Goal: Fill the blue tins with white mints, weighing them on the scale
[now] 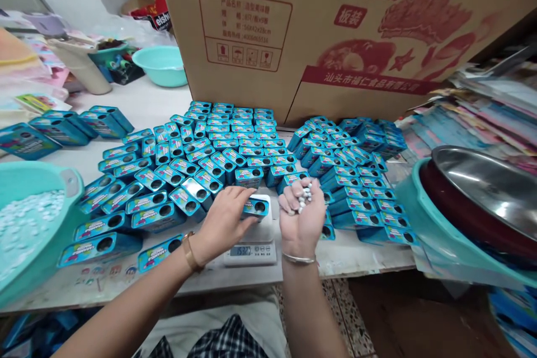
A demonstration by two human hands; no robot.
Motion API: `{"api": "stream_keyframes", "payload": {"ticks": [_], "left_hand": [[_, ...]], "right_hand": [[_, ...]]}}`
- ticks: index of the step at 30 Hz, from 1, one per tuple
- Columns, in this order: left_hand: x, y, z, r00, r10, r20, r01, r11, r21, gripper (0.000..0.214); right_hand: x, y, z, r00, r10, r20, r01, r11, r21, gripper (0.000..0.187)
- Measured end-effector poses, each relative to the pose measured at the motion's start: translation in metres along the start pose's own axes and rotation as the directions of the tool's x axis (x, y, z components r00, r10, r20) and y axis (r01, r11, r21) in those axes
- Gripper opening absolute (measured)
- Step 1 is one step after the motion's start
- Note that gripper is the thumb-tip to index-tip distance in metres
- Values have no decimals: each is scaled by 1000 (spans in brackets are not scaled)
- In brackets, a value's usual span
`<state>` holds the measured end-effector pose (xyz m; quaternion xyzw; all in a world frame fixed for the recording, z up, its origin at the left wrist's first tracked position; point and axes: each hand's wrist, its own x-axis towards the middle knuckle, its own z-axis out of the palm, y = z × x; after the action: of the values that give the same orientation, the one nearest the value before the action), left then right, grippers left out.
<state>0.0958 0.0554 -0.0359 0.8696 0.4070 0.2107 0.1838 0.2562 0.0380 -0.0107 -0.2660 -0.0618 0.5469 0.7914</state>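
My left hand (224,218), with a bracelet at its wrist, has its thumb and fingers about a small blue candy tin (257,205). That tin has a dark round hole in its top and is over the white digital scale (250,253); whether it rests on the pan is hard to tell. To the right, my right hand (300,229) is turned palm up, fingers curled around several small white candies (305,198). Many similar blue tins (195,190) stand in packed rows behind and on both sides of my hands.
At the left edge is a turquoise basin (69,179) of white candies. A large cardboard box (247,84) stands behind the tins. A metal bowl (482,179) sits in another turquoise basin (413,184) on the right. Stacked printed sheets (470,123) lie beyond it.
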Motion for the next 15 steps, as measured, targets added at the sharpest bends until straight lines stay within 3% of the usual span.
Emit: {"api": "stream_keyframes", "payload": {"ticks": [4, 8, 10, 15], "left_hand": [[1, -3, 8, 999, -40, 0, 40, 999, -32, 40], [-2, 1, 6, 998, -54, -36, 50, 993, -102, 47], [-3, 7, 1, 993, -68, -99, 50, 983, -175, 44], [2, 26, -8, 967, -102, -233, 55, 978, -201, 7]], "right_hand": [[4, 24, 10, 994, -108, 13, 109, 981, -162, 21], [5, 33, 10, 988, -152, 26, 153, 955, -252, 21], [5, 33, 9, 994, -105, 17, 106, 974, -201, 20], [4, 32, 10, 1000, 21, -5, -21, 1000, -10, 20]]}}
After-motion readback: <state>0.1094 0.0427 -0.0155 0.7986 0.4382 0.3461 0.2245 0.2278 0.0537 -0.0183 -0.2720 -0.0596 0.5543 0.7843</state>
